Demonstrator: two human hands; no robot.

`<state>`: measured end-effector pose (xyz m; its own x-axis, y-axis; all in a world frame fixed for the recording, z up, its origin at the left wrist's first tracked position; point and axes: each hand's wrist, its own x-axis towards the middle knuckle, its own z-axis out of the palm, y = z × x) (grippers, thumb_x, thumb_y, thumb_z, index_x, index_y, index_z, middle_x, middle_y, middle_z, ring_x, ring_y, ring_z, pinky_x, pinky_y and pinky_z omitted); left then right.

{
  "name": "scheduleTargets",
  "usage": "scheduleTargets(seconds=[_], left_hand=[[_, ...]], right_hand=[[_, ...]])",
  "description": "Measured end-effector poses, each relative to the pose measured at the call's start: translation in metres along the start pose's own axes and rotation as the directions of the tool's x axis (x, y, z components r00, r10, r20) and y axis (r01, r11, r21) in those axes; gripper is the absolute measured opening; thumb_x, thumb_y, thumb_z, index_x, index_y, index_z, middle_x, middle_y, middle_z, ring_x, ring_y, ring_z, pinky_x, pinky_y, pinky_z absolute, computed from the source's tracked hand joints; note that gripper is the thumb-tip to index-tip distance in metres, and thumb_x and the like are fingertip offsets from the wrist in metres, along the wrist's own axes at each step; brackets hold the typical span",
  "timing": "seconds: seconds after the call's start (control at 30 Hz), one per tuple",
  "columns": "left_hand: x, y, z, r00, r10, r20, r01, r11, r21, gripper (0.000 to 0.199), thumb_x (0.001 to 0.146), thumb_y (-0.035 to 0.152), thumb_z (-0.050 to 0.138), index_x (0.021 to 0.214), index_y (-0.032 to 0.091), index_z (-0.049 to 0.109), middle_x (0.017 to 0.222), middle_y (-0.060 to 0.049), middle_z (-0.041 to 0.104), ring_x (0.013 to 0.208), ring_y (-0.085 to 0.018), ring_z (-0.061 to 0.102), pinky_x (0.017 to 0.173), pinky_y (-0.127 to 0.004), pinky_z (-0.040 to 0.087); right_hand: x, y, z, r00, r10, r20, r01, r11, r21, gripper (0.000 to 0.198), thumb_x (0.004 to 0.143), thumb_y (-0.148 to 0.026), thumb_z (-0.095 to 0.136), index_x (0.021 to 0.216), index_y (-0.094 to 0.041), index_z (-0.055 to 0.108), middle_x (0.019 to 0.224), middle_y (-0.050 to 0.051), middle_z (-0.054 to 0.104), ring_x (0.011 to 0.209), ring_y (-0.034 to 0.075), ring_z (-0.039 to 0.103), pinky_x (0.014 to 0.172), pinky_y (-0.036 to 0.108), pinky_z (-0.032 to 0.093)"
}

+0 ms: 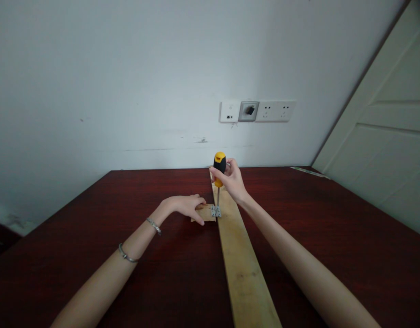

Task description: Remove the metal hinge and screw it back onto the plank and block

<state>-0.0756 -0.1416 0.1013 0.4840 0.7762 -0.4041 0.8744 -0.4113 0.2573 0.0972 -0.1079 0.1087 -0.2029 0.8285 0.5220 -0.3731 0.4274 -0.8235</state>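
Observation:
My right hand is closed around the handle of a yellow and black screwdriver, which stands upright. Its shaft points down to a small metal hinge. The hinge spans the joint between a short wooden block and the left edge of a long wooden board. My left hand grips the short block from the left, thumb along the near side and fingers over the far side. Whether a screw sits under the screwdriver's tip is too small to tell.
The dark red tabletop reaches back to a white wall. Sockets and a dark plug are on the wall. A thin flat strip lies at the back right, near a pale panelled door.

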Motion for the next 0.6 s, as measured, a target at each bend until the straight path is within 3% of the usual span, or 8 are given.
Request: scheduleTargets(seconds=[0.17, 0.3, 0.43, 0.6], left_hand=[[0.001, 0.0, 0.001, 1.0, -0.004, 0.005, 0.004, 1.0, -0.004, 0.082, 0.065, 0.066, 0.065, 0.129, 0.018, 0.052, 0.122, -0.011, 0.053, 0.109, -0.027, 0.052, 0.092, -0.031, 0.043], [0.0, 0.001, 0.001, 1.0, -0.006, 0.015, 0.006, 1.0, 0.003, 0.083, 0.065, 0.067, 0.064, 0.13, 0.018, 0.051, 0.123, -0.011, 0.053, 0.111, -0.028, 0.051, 0.094, -0.032, 0.042], [0.0, 0.002, -0.001, 0.999, -0.024, 0.027, 0.024, 1.0, -0.003, 0.086, 0.064, 0.067, 0.064, 0.132, 0.017, 0.05, 0.126, -0.012, 0.05, 0.108, -0.026, 0.053, 0.091, -0.03, 0.043], [-0.001, 0.002, -0.001, 0.999, -0.032, 0.023, 0.032, 0.999, -0.01, 0.087, 0.063, 0.067, 0.064, 0.133, 0.017, 0.049, 0.126, -0.012, 0.05, 0.107, -0.025, 0.053, 0.091, -0.029, 0.043]], right_hand=[[0.002, -0.004, -0.004, 1.0, 0.013, -0.014, -0.014, 1.0, -0.026, 0.03, 0.069, -0.037, 0.074, 0.079, -0.023, 0.05, 0.075, -0.003, 0.059, 0.07, 0.013, 0.058, 0.067, 0.028, 0.047], [0.005, 0.0, -0.008, 0.997, 0.013, 0.07, -0.015, 0.999, 0.033, 0.017, 0.076, -0.036, 0.063, 0.084, -0.021, 0.057, 0.072, -0.001, 0.062, 0.069, 0.014, 0.058, 0.067, 0.029, 0.047], [0.007, 0.007, -0.01, 0.992, 0.016, 0.129, -0.025, 0.997, 0.068, 0.018, 0.08, -0.037, 0.057, 0.089, -0.021, 0.056, 0.069, -0.002, 0.059, 0.06, 0.012, 0.052, 0.058, 0.028, 0.042], [0.003, 0.004, -0.006, 0.999, 0.02, 0.043, -0.02, 1.0, -0.003, 0.028, 0.078, -0.039, 0.067, 0.088, -0.024, 0.046, 0.068, -0.007, 0.054, 0.059, 0.01, 0.049, 0.056, 0.024, 0.041]])
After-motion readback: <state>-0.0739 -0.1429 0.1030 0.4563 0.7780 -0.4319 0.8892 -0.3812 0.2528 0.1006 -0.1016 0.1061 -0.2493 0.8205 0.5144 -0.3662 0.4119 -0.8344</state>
